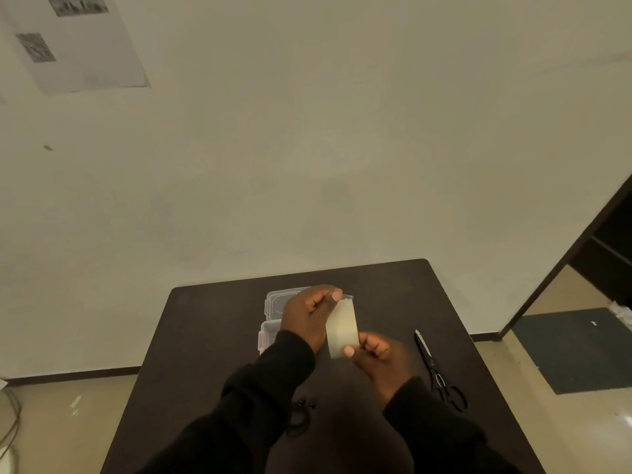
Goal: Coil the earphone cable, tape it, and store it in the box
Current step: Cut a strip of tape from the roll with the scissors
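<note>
A pale, translucent strip of tape (342, 328) is stretched between both hands above the dark table (205, 336). My left hand (307, 313) pinches its far end and my right hand (379, 357) pinches its near end. The black earphone cable (300, 416) lies coiled on the table close to me, between my sleeves, partly hidden by the left sleeve. A clear plastic box (272, 311) with its lid open sits behind my left hand, mostly covered by it.
Black scissors (436, 369) lie on the table to the right of my hands, blades pointing away. A wall stands just behind the table. Dark shelving (605, 248) and a dark floor mat (574, 347) are at the right.
</note>
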